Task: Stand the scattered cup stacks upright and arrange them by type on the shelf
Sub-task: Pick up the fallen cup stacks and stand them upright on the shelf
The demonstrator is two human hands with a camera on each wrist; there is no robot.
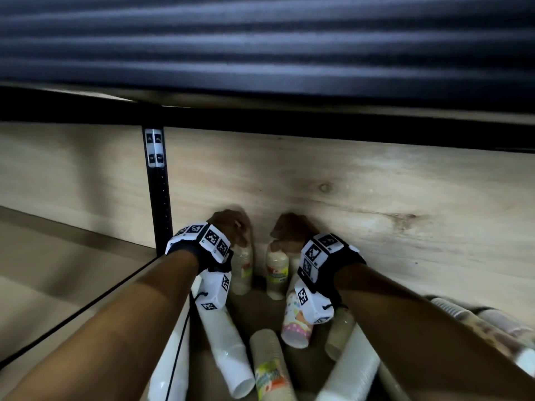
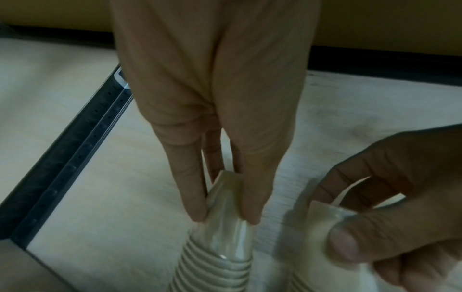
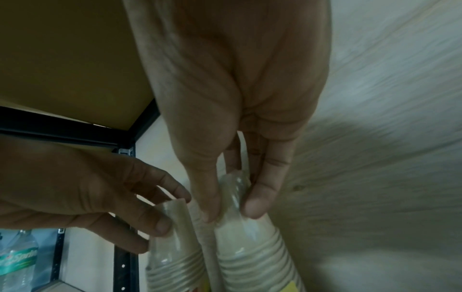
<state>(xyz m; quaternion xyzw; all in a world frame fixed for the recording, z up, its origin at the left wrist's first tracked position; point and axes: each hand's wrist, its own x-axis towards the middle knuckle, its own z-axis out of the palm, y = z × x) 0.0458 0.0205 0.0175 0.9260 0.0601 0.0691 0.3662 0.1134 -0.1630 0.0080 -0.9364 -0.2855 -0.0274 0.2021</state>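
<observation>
Two beige cup stacks in clear wrap stand upright side by side against the wooden back panel. My left hand (image 1: 234, 230) (image 2: 225, 217) pinches the wrap at the top of the left beige stack (image 1: 241, 270) (image 2: 220, 252). My right hand (image 1: 285, 231) (image 3: 232, 213) pinches the wrap at the top of the right beige stack (image 1: 277, 270) (image 3: 250, 249). Each wrist view also shows the other hand on its own stack. Nearer me lie a white stack (image 1: 228, 345), a labelled beige stack (image 1: 269, 369) and a pink patterned stack (image 1: 296, 322).
More stacks lie under my right arm: a beige one (image 1: 340, 334), a white one (image 1: 353, 369) and several at the far right (image 1: 477, 322). A black shelf upright (image 1: 157, 192) stands left of my hands. The upper shelf's edge (image 1: 289, 117) runs overhead. A water bottle (image 3: 17, 260) stands in the neighbouring bay.
</observation>
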